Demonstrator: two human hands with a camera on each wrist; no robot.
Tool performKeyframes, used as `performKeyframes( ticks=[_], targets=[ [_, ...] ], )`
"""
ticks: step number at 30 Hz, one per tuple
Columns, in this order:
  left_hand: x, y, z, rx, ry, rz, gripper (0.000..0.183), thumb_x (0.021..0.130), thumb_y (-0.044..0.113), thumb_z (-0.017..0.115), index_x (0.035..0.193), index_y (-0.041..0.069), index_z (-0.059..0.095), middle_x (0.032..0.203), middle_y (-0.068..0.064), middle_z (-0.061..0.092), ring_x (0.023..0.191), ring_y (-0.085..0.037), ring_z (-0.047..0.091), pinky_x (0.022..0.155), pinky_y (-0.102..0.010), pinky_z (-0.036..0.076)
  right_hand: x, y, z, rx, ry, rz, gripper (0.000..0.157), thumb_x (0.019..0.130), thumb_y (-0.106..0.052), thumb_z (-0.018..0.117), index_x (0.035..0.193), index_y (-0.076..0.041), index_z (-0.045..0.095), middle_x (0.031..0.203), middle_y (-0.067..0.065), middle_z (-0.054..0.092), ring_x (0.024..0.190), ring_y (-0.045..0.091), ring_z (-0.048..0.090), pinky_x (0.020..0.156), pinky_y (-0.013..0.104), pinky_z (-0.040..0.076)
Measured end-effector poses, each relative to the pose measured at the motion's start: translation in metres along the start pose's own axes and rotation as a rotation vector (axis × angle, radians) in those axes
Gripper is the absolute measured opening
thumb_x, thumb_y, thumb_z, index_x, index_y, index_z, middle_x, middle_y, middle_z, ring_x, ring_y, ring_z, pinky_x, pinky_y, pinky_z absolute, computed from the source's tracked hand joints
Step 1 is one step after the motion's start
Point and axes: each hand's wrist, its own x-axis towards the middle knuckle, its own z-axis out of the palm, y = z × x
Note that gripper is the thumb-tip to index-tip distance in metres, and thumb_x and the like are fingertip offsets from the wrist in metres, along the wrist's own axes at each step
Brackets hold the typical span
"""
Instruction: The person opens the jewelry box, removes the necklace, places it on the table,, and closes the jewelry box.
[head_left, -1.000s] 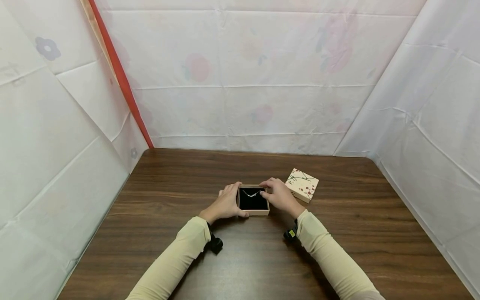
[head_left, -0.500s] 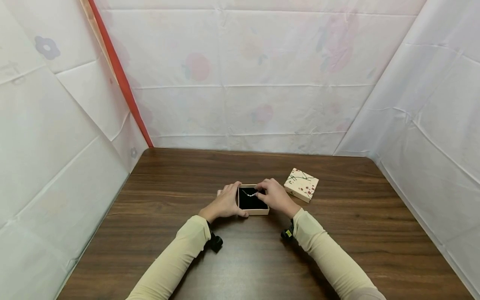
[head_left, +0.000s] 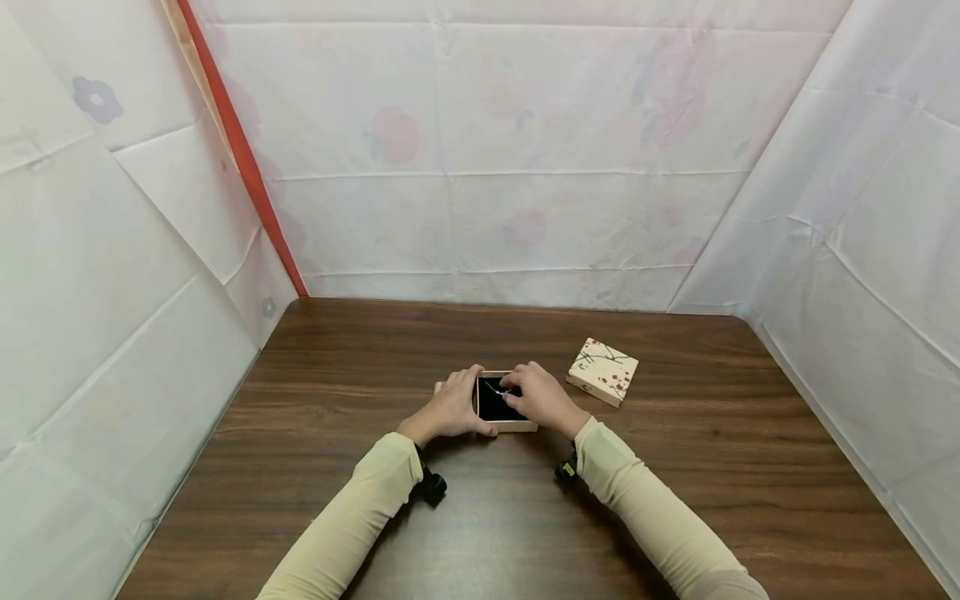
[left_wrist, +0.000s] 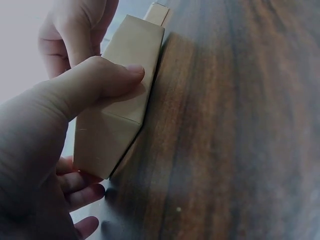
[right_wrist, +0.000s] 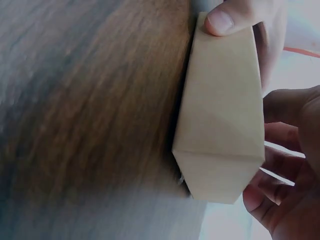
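A small cream jewelry box (head_left: 513,427) stands lidless on the table, its inside lined in black. Across the lining lies a thin silver necklace (head_left: 495,390), partly covered by fingers. My left hand (head_left: 450,406) grips the box from the left; in the left wrist view its thumb (left_wrist: 117,80) presses the near wall. My right hand (head_left: 546,400) reaches over the box's right side, thumb and index finger apart on either side of the necklace's middle. Bent fingers of the right hand (right_wrist: 295,150) show beyond the box in the right wrist view; their tips are partly hidden.
A cream lid (head_left: 602,372) with red flowers and dark branches lies right of the box, behind the right hand. Dark wood table (head_left: 375,342) surrounds everything. White cloth walls (head_left: 480,225) enclose the back and sides, with a red strip (head_left: 243,154) at left.
My right hand has moved left and slightly toward me, from the box's right rim to over the necklace's middle, covering more of it. The left hand and the box have stayed put.
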Motion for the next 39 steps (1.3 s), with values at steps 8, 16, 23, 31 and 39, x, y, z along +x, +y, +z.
performKeyframes(
  ticks=[8, 16, 23, 31, 39],
  targets=[
    [0.000, 0.002, 0.000, 0.021, 0.011, -0.002, 0.111, 0.063, 0.051, 0.087, 0.149, 0.007, 0.031, 0.149, -0.010, 0.042, 0.134, -0.031, 0.039, 0.098, -0.050, 0.031, 0.002, -0.001, 0.004, -0.085, -0.009, -0.036, 0.021, 0.088, -0.018, 0.070, 0.106, -0.008, 0.075, 0.105, 0.005, 0.070, 0.090, 0.021, 0.055, 0.082, 0.037, 0.050],
    [-0.001, 0.003, 0.000, 0.031, 0.011, -0.005, 0.110, 0.063, 0.051, 0.087, 0.149, 0.009, 0.032, 0.149, -0.009, 0.043, 0.135, -0.032, 0.039, 0.100, -0.053, 0.030, 0.001, -0.008, 0.002, -0.119, -0.014, -0.062, 0.018, 0.085, -0.015, 0.072, 0.100, -0.006, 0.075, 0.097, 0.007, 0.068, 0.085, 0.021, 0.055, 0.077, 0.036, 0.049],
    [0.000, 0.003, 0.000, 0.041, 0.025, -0.006, 0.111, 0.061, 0.051, 0.087, 0.148, 0.008, 0.033, 0.146, -0.010, 0.045, 0.133, -0.031, 0.041, 0.097, -0.052, 0.032, 0.004, -0.012, 0.003, -0.180, 0.004, -0.054, 0.010, 0.083, -0.011, 0.073, 0.090, -0.005, 0.077, 0.089, 0.007, 0.071, 0.081, 0.022, 0.058, 0.078, 0.036, 0.049],
    [0.000, 0.002, 0.000, 0.037, 0.019, -0.005, 0.111, 0.062, 0.052, 0.087, 0.149, 0.009, 0.032, 0.148, -0.010, 0.044, 0.135, -0.032, 0.039, 0.100, -0.052, 0.031, 0.008, -0.014, 0.003, -0.213, 0.013, -0.026, 0.006, 0.081, -0.009, 0.075, 0.075, -0.006, 0.076, 0.077, 0.005, 0.067, 0.072, 0.020, 0.053, 0.075, 0.034, 0.048],
    [-0.001, 0.002, 0.000, 0.029, 0.009, -0.013, 0.111, 0.063, 0.051, 0.087, 0.149, 0.010, 0.031, 0.150, -0.011, 0.042, 0.136, -0.032, 0.037, 0.101, -0.052, 0.030, 0.010, -0.014, 0.000, -0.169, -0.066, -0.006, 0.005, 0.081, -0.008, 0.074, 0.076, -0.007, 0.075, 0.081, 0.007, 0.067, 0.077, 0.023, 0.056, 0.076, 0.037, 0.050]
  ],
)
